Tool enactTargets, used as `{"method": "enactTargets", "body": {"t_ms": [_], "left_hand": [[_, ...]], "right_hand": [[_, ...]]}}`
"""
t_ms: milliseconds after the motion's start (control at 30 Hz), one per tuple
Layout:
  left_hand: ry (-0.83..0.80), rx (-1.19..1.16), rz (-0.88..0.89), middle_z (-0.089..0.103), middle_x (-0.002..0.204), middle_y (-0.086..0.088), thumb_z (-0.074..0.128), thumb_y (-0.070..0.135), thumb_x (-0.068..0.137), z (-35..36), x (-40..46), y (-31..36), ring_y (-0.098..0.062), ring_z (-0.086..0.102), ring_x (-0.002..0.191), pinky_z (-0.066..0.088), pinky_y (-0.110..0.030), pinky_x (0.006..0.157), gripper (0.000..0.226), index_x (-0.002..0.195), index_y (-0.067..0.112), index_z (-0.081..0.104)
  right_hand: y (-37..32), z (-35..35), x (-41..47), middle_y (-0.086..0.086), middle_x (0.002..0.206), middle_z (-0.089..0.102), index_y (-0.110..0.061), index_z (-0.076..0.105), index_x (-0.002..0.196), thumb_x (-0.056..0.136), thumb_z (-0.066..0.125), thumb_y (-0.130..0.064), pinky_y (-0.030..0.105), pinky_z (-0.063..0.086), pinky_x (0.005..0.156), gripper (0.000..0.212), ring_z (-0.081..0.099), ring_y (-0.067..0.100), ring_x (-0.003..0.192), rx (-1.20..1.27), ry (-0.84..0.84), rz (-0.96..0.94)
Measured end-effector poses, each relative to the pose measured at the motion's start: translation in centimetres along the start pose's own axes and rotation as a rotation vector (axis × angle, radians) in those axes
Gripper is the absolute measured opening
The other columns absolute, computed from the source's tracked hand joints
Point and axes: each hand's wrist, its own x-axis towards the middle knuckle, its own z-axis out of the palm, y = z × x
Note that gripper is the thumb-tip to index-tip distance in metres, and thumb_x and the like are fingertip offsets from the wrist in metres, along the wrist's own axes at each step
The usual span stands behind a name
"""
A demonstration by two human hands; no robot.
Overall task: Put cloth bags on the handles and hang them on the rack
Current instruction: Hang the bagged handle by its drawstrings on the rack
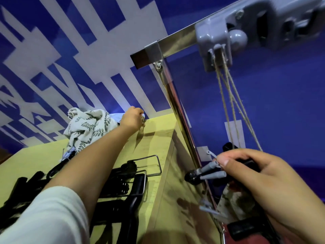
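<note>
My left hand (132, 118) reaches across the yellow-green table (158, 131) to its far edge and pinches the edge of a pale cloth bag. A crumpled leaf-print cloth bag (88, 127) lies just left of that hand. My right hand (260, 175) is closed around a black handle (248, 163) with grey clip ends (212, 170), held close to the chrome rack post (182, 124). A cloth bag (233, 203) hangs below that handle. Twine cords (228, 106) run from a grey fitting (219, 37) on the rack's top bar (175, 44) down to my right hand.
Several black handles with wire loops (126, 178) lie in a pile on the near part of the table under my left forearm. A blue wall with white shapes (70, 50) stands behind the table. The table's right edge runs beside the rack post.
</note>
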Motion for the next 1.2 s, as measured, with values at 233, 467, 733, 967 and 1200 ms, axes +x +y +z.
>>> {"method": "enactTargets", "body": {"t_ms": [233, 467, 733, 967, 1200], "left_hand": [[0.217, -0.292, -0.005, 0.063, 0.094, -0.009, 0.05, 0.014, 0.095, -8.0, -6.5, 0.2, -0.022, 0.053, 0.082, 0.04, -0.028, 0.072, 0.016, 0.097, 0.006, 0.064], [0.118, -1.205, -0.048, 0.072, 0.073, -0.003, 0.058, -0.003, 0.086, -17.4, -24.0, 5.9, -0.008, 0.065, 0.064, 0.053, -0.016, 0.06, 0.014, 0.088, 0.01, 0.065], [0.008, -1.568, 0.042, 0.074, 0.089, -0.014, 0.087, 0.048, 0.046, -16.0, -38.7, 10.6, -0.016, 0.071, 0.071, 0.054, -0.018, 0.063, 0.049, 0.085, 0.022, 0.079], [0.14, -1.715, 0.082, 0.075, 0.081, -0.007, 0.08, 0.052, 0.059, -13.7, -39.6, 13.4, -0.016, 0.071, 0.074, 0.055, -0.023, 0.071, 0.039, 0.088, 0.026, 0.076], [0.179, -1.832, 0.022, 0.072, 0.072, -0.007, 0.083, 0.048, 0.056, -13.6, -39.5, 13.0, -0.016, 0.068, 0.067, 0.055, -0.026, 0.068, 0.038, 0.081, 0.02, 0.076]], "right_hand": [[-0.5, -0.1, -2.0, 0.004, 0.068, 0.071, -0.018, 0.074, 0.071, 0.08, 0.067, -0.015, 0.022, 0.049, 0.057, 0.012, 0.065, 0.012, 0.062, -0.003, 0.024, 0.007], [-2.8, 0.7, -6.8, 0.01, 0.054, 0.065, -0.019, 0.071, 0.067, 0.079, 0.069, -0.011, 0.021, 0.049, 0.052, 0.015, 0.06, 0.013, 0.048, -0.08, 0.003, -0.125], [-4.4, 1.2, -10.8, 0.004, 0.052, 0.064, -0.013, 0.071, 0.064, 0.077, 0.072, -0.007, 0.012, 0.044, 0.045, 0.014, 0.06, 0.013, 0.043, -0.138, -0.12, -0.284], [-4.6, 1.3, -12.4, 0.012, 0.062, 0.066, -0.014, 0.074, 0.069, 0.076, 0.071, -0.002, 0.02, 0.049, 0.044, 0.014, 0.058, 0.011, 0.043, -0.165, -0.158, -0.329], [-4.9, 1.7, -13.1, 0.012, 0.061, 0.064, -0.021, 0.074, 0.065, 0.075, 0.072, -0.004, 0.013, 0.045, 0.044, 0.021, 0.058, 0.007, 0.043, -0.198, -0.154, -0.389]]}}
